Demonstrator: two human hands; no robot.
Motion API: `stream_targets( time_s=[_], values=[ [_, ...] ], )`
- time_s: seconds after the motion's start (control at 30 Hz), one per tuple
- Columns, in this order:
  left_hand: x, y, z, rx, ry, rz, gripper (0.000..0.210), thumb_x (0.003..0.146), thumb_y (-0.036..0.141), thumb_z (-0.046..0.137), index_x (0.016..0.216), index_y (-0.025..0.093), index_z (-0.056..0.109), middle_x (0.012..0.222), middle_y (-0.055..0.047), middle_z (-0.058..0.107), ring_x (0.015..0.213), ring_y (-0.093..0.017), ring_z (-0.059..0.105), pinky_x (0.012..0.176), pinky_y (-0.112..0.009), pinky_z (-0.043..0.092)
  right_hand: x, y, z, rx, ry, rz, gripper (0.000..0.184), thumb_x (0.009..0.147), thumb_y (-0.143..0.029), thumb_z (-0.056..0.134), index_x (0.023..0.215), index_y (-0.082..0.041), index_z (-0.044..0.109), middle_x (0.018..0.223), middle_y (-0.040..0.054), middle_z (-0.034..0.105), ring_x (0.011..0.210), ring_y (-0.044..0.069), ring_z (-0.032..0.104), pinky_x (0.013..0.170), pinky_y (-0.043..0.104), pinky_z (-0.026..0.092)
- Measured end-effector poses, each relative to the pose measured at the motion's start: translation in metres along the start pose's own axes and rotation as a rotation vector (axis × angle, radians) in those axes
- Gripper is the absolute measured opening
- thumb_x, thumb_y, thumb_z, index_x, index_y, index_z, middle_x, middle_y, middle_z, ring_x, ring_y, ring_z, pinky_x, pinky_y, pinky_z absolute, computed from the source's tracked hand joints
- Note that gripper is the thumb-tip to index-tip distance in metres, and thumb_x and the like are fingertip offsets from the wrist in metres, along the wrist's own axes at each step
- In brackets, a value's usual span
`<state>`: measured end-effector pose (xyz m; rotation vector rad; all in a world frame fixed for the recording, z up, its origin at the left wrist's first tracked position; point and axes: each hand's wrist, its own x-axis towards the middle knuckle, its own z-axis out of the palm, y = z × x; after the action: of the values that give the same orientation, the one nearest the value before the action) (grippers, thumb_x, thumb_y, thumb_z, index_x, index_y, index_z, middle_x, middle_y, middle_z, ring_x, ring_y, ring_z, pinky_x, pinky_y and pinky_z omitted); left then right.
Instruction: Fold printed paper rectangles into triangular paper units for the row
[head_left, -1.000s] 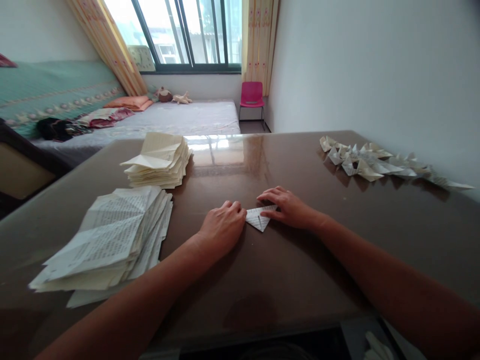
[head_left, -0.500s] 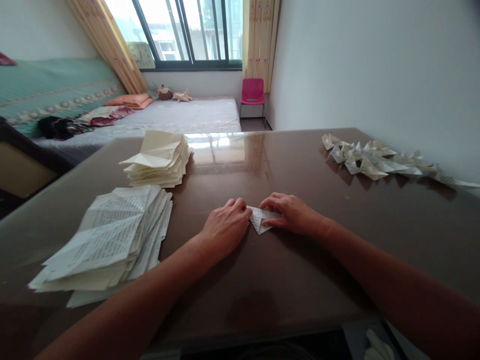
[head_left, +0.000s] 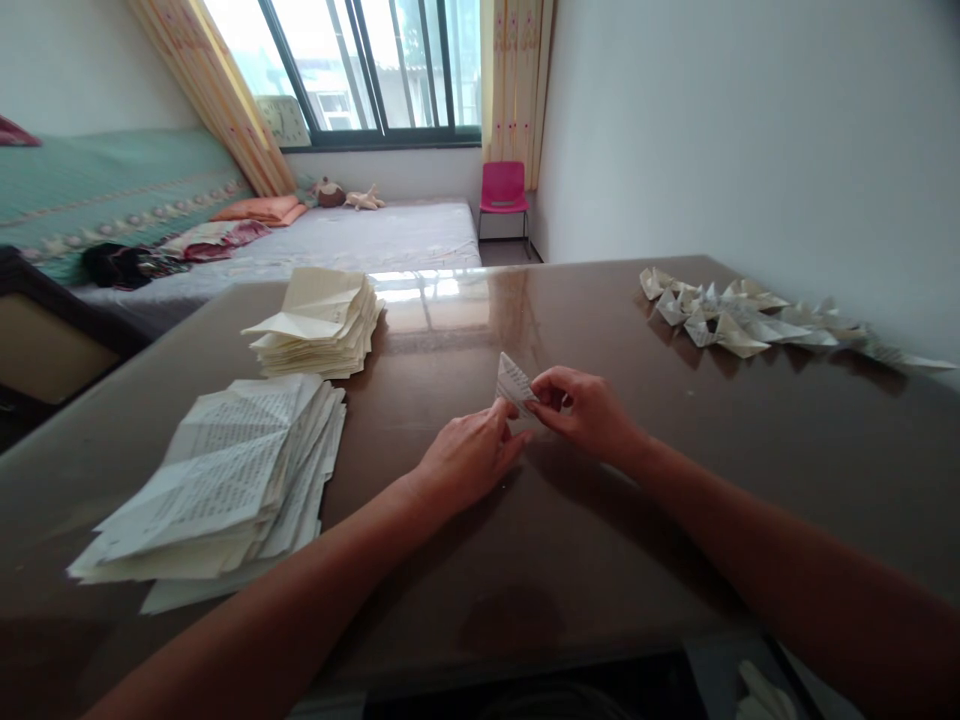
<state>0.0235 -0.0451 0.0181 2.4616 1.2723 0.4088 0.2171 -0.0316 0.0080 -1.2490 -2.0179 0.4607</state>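
Note:
A small folded piece of printed paper (head_left: 513,378) is raised just above the table, one pointed corner standing up. My right hand (head_left: 589,408) pinches its right side between thumb and fingers. At its lower left, my left hand (head_left: 469,455) has its curled fingers on the paper, while the left thumb sticks out below it. Part of the paper is hidden behind the fingers. To the left lie a stack of creased printed sheets (head_left: 217,470) and, behind it, a stack of yellowish folded sheets (head_left: 319,310).
Several folded paper shapes (head_left: 739,315) stand in rows at the table's far right, near the wall. The glossy brown table (head_left: 442,610) reflects the window. Beyond it are a bed (head_left: 405,230) and a pink chair (head_left: 503,188).
The folded paper has been lifted off the table and turned so that its point faces up. My right hand now pinches it, and my left thumb has come away from it.

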Motion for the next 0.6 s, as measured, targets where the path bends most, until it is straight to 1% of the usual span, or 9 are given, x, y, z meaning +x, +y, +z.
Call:
stream_targets(
  time_s=[0.07, 0.13, 0.2, 0.23, 0.3, 0.37, 0.4, 0.47, 0.6],
  values=[
    [0.003, -0.003, 0.003, -0.156, 0.033, -0.048, 0.030, 0.090, 0.042, 0.045, 0.112, 0.021, 0.045, 0.087, -0.002, 0.070, 0.078, -0.020, 0.066, 0.068, -0.028, 0.046, -0.002, -0.005, 0.002, -0.120, 0.059, -0.060, 0.010, 0.084, -0.028, 0.059, 0.087, -0.020, 0.064, 0.079, 0.0004, 0.061, 0.066, 0.011, 0.054, 0.064, 0.023, 0.039],
    [0.005, -0.005, 0.006, -0.272, 0.056, -0.114, 0.038, 0.088, 0.049, 0.049, 0.113, 0.021, 0.044, 0.087, -0.003, 0.070, 0.077, -0.020, 0.067, 0.066, -0.028, 0.047, -0.005, -0.007, 0.004, -0.230, 0.045, -0.116, 0.011, 0.085, -0.028, 0.058, 0.090, -0.021, 0.065, 0.083, 0.0014, 0.062, 0.069, 0.013, 0.054, 0.067, 0.025, 0.038],
    [0.008, -0.008, 0.010, -0.357, 0.075, -0.176, 0.047, 0.084, 0.054, 0.051, 0.116, 0.020, 0.043, 0.088, -0.004, 0.071, 0.077, -0.021, 0.067, 0.064, -0.028, 0.048, -0.007, -0.007, 0.008, -0.314, 0.017, -0.156, 0.012, 0.086, -0.030, 0.058, 0.089, -0.022, 0.066, 0.084, 0.0016, 0.062, 0.070, 0.014, 0.053, 0.069, 0.026, 0.037],
    [0.008, -0.009, 0.011, -0.393, 0.087, -0.194, 0.052, 0.084, 0.055, 0.052, 0.121, 0.020, 0.041, 0.090, -0.005, 0.071, 0.077, -0.021, 0.067, 0.063, -0.028, 0.049, -0.008, -0.006, 0.009, -0.345, 0.007, -0.168, 0.013, 0.086, -0.031, 0.057, 0.087, -0.022, 0.066, 0.085, 0.0019, 0.062, 0.070, 0.014, 0.053, 0.069, 0.026, 0.037],
    [0.010, -0.012, 0.014, -0.450, 0.102, -0.197, 0.060, 0.085, 0.050, 0.052, 0.133, 0.020, 0.033, 0.095, -0.005, 0.071, 0.076, -0.019, 0.068, 0.064, -0.027, 0.050, -0.008, -0.004, 0.013, -0.375, -0.010, -0.177, 0.015, 0.087, -0.032, 0.056, 0.084, -0.022, 0.066, 0.088, 0.0025, 0.061, 0.071, 0.014, 0.053, 0.068, 0.026, 0.037],
    [0.011, -0.015, 0.016, -0.479, 0.100, -0.173, 0.063, 0.087, 0.042, 0.052, 0.140, 0.023, 0.025, 0.098, -0.004, 0.070, 0.072, -0.016, 0.067, 0.064, -0.026, 0.051, -0.008, -0.003, 0.015, -0.356, -0.033, -0.180, 0.012, 0.087, -0.029, 0.056, 0.084, -0.022, 0.066, 0.090, 0.0027, 0.060, 0.076, 0.014, 0.055, 0.069, 0.025, 0.038],
    [0.012, -0.017, 0.017, -0.487, 0.096, -0.162, 0.063, 0.087, 0.039, 0.051, 0.142, 0.025, 0.023, 0.098, -0.003, 0.070, 0.070, -0.015, 0.067, 0.063, -0.025, 0.051, -0.007, -0.002, 0.016, -0.330, -0.042, -0.176, 0.011, 0.086, -0.028, 0.056, 0.084, -0.022, 0.065, 0.090, 0.0025, 0.060, 0.078, 0.014, 0.055, 0.070, 0.025, 0.038],
    [0.013, -0.020, 0.019, -0.508, 0.082, -0.150, 0.058, 0.089, 0.036, 0.048, 0.141, 0.027, 0.025, 0.096, -0.001, 0.069, 0.064, -0.012, 0.065, 0.060, -0.023, 0.051, -0.005, 0.000, 0.017, -0.256, -0.031, -0.138, 0.009, 0.085, -0.028, 0.057, 0.083, -0.022, 0.063, 0.086, 0.0014, 0.059, 0.076, 0.013, 0.055, 0.068, 0.024, 0.040],
    [0.016, -0.024, 0.022, -0.555, 0.063, -0.172, 0.051, 0.089, 0.035, 0.047, 0.137, 0.026, 0.031, 0.094, 0.000, 0.067, 0.057, -0.009, 0.062, 0.051, -0.019, 0.049, 0.001, 0.007, 0.018, -0.051, 0.053, 0.000, 0.009, 0.083, -0.028, 0.057, 0.080, -0.020, 0.055, 0.074, -0.0014, 0.056, 0.063, 0.011, 0.053, 0.061, 0.023, 0.042]
  ],
)
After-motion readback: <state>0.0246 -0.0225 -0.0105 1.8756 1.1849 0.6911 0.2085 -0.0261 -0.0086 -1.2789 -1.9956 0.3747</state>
